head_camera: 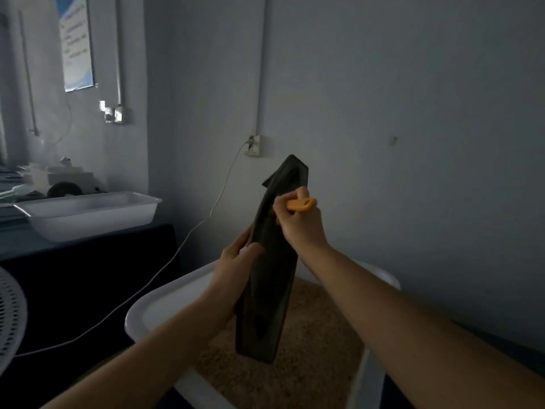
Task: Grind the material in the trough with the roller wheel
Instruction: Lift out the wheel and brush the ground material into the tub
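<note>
The trough (272, 261), a long dark boat-shaped vessel, is held nearly upright, its lower end hanging above the tan material (312, 346) that fills the white tub (153, 308) below. The left hand (236, 270) grips the trough's left edge at mid-height, thumb across the front face. The right hand (300, 228) is clenched around an orange handle (301, 204), held against the upper part of the trough; the working end of this tool is hidden behind the fingers. The roller wheel cannot be identified with certainty.

The tub stands on a dark surface (73, 290). To the left, a second white tray (88, 214) sits on a dark-covered bench, with indistinct items behind it. A perforated white disc (8, 314) shows at the left edge.

The room is dim, with pale grey walls (413, 98). A white cable (165, 270) runs from a wall socket (254, 146) down across the dark surface. A conduit (262, 63) rises from the socket. A blue-and-white notice (76, 42) hangs on the left wall; its text is unreadable.
</note>
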Motion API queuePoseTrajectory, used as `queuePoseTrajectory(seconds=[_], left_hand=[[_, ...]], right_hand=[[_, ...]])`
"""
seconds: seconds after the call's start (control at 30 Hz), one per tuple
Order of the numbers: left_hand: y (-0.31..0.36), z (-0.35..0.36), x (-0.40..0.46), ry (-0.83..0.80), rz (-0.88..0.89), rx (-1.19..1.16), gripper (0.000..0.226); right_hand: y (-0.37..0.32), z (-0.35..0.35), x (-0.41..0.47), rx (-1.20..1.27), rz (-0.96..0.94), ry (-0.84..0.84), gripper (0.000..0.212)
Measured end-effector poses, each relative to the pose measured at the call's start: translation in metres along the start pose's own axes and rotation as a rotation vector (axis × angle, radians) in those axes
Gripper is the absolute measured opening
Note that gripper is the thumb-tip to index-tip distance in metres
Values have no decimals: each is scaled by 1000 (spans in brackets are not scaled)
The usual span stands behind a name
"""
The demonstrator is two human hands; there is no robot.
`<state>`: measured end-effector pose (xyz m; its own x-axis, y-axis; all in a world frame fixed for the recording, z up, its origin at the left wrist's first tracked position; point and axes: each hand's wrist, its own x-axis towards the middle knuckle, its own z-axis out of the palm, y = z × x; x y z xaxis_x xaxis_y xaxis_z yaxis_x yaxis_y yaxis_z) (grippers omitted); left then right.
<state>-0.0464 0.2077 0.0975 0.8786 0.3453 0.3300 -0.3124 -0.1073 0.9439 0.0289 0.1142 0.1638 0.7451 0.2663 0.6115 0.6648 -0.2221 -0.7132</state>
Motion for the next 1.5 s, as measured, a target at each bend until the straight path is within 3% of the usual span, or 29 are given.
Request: queuePoseTrajectory(seconds=[0.13,0.27,0.33,0.4,0.5,0.63,0.73,0.87,1.03,1.13,1.17,1.23,1.4,1.5], left_hand=[[-3,-4,6,14,38,-11,34],[-8,-10,14,79,40,79,44],[-8,-11,17,98,68,142,46],[-5,-11,20,102,107,195,49],[-4,-13,24,98,154,270,52],[-4,-9,23,96,178,308,54],[-5,-3,23,78,195,324,55],[-13,0,25,91,180,267,55],[-15,-3,29,136,179,256,53],[-10,-4,28,126,212,328,55],[-8,-5,27,116,225,350,56],[-3,-4,25,101,252,406,55],[-1,-1,20,55,293,530,58],[-3,1,19,34,284,547,58]], right_hand=[[21,-11,-41,98,-2,-268,9],[38,-39,-92,258,54,-583,11],[41,-56,-100,304,119,-655,12],[40,-70,-93,250,178,-605,16],[32,-83,-61,93,81,-370,16],[11,-71,-8,303,-12,-96,9],[8,-42,5,467,72,-37,6],[32,-23,-36,493,210,-294,5],[53,-52,-92,477,322,-704,10],[42,-73,-88,215,275,-899,15],[36,-78,-79,86,238,-881,16],[27,-89,-55,24,184,-656,15],[8,-84,2,454,133,-45,11],[9,-67,11,593,202,163,10]])
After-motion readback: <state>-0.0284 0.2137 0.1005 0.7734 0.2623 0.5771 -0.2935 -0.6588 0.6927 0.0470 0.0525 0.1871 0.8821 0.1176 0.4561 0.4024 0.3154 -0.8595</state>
